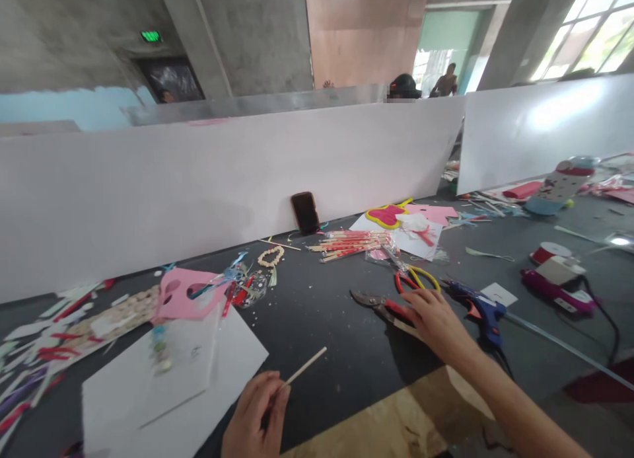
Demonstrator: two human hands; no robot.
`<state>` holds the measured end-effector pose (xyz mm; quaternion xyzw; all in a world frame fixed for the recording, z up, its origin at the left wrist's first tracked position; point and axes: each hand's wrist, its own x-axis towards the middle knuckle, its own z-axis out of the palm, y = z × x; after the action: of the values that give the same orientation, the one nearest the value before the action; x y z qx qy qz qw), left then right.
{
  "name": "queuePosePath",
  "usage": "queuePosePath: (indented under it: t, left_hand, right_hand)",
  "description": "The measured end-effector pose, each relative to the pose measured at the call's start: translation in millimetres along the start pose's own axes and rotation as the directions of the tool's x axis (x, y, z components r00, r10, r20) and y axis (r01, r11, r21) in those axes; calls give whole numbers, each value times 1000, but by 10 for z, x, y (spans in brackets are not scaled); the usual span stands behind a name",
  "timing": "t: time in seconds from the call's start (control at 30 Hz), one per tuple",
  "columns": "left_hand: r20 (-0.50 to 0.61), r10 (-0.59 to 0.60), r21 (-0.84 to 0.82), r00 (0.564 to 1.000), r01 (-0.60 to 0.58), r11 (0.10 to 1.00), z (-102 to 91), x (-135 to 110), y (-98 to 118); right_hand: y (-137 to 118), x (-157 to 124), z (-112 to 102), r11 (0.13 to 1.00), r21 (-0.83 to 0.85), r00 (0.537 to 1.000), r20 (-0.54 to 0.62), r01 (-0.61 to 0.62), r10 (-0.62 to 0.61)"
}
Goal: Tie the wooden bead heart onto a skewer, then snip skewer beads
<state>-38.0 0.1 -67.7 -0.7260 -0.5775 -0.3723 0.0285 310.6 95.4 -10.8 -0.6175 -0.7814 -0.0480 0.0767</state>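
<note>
My left hand [255,415] is closed around a thin pale wooden stick [308,365], which sticks out to the upper right between thumb and fingers. Over the red handles of a pair of pruning shears [370,299] lies my right hand [432,318], its fingers curled on the grip; the blades point left, low to the dark table [317,306]. Just behind that hand are scissors [420,277] with red and yellow handles. To its right rests a blue hot glue gun [483,312] with a long clear glue stick.
White paper [119,398] and a pink cutout [173,293] lie left. Red-and-cream sticks [349,244], a beaded loop [271,255] and a phone [305,212] sit near the white partition [222,180]. A bottle [552,190] and purple power strip [557,293] stand right.
</note>
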Motion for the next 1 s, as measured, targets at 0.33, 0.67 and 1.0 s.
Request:
queuePosePath:
  t: [0.33, 0.67, 1.0]
  left_hand:
    - [-80, 92, 43, 993, -88, 995, 91, -31, -6]
    - [-76, 100, 16, 992, -99, 995, 132, -88, -22]
    - [-86, 150, 6, 985, -150, 989, 158, -103, -78]
  right_hand:
    - [-203, 876, -15, 982, -184, 982, 190, 38, -2]
    - [6, 1193, 110, 936, -338, 977, 144, -100, 157]
    - [-39, 1231, 182, 944, -319, 973, 182, -77, 141]
